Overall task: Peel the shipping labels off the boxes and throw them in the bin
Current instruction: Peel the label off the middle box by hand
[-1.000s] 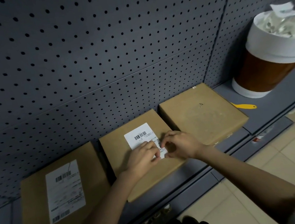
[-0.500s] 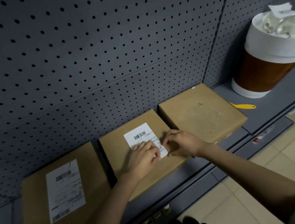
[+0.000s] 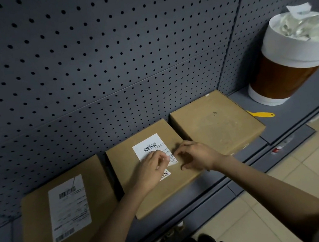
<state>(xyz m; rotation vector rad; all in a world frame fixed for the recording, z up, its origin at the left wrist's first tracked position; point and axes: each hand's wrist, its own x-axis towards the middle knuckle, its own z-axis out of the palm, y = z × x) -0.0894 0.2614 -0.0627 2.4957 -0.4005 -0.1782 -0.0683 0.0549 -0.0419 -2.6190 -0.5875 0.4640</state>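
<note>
Three flat cardboard boxes lie on a grey shelf. The middle box (image 3: 156,193) carries a white shipping label (image 3: 148,146) with a barcode. My left hand (image 3: 152,169) covers the label's lower part and pinches its lifted right edge. My right hand (image 3: 197,155) rests on the same box just right of the label, fingers loosely curled and holding nothing. The left box (image 3: 36,230) has a long label (image 3: 69,207) stuck flat. The right box (image 3: 217,127) shows no label. The bin (image 3: 280,79), brown with a white liner, stands at the far right, filled with crumpled paper.
A yellow plastic scraper (image 3: 260,114) lies on the shelf (image 3: 296,105) between the right box and the bin. A grey pegboard wall (image 3: 104,56) rises behind the boxes. Beige floor tiles (image 3: 285,175) lie below the shelf edge.
My right hand has drawn away to the right from the label's edge. My left hand stays on the label, whose right edge now stands lifted off the box.
</note>
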